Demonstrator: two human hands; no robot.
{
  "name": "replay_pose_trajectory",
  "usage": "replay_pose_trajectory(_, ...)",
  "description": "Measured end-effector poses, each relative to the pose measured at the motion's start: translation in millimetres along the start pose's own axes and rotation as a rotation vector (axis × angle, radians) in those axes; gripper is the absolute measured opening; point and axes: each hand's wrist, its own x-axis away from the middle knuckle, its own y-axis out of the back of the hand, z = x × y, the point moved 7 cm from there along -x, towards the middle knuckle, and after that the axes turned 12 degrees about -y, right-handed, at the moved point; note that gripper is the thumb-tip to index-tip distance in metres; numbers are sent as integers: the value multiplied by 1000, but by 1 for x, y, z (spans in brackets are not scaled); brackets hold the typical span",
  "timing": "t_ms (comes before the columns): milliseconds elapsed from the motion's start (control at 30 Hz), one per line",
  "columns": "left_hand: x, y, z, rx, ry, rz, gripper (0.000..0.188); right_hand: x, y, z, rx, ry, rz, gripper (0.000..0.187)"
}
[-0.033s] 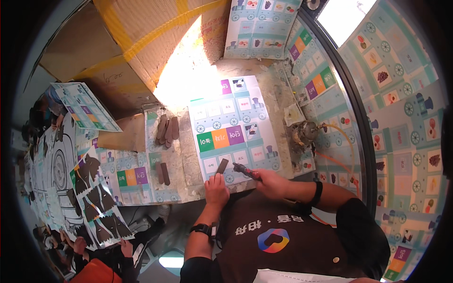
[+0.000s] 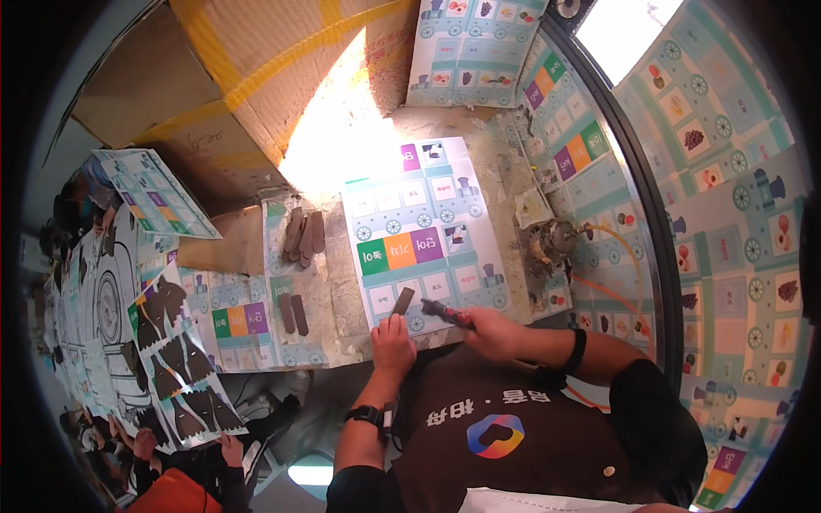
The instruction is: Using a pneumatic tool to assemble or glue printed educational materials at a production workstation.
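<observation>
Here, the left hand [image 2: 393,342] pinched a small dark strip [image 2: 403,300] in a closed grip at the near edge of a printed sheet [image 2: 425,231] lying flat on the tabletop [image 2: 340,299], while the right hand [image 2: 494,332], just beside it, clamped its grip around a dark pen-like tool [image 2: 445,313] whose tip pointed toward the strip. Beyond the left grip lay two more dark strips [image 2: 292,314] and, farther off, a small cluster of strips [image 2: 304,235]. Risk, as judged: the loose sheet might slide under the tool's pressure, or the narrow strip might slip from the fingertips and land askew.
</observation>
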Motion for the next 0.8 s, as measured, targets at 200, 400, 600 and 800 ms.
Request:
replay_pose_trajectory(200, 0, -2, 1, 1, 7, 17, 54, 4, 1, -6, -12, -60, -7, 31)
replay_pose_trajectory(400, -2, 3, 0, 18, 0, -15, 53, 6, 5, -8, 0, -62, -1, 32)
replay_pose_trajectory(600, -2, 7, -2, 39, 6, -8, 51, 9, 7, -7, 64, -99, 3, 32)
replay_pose_trajectory(800, -3, 8, 0, 18, 5, -69, 42, 11, 14, -1, 59, -108, -35, 29)
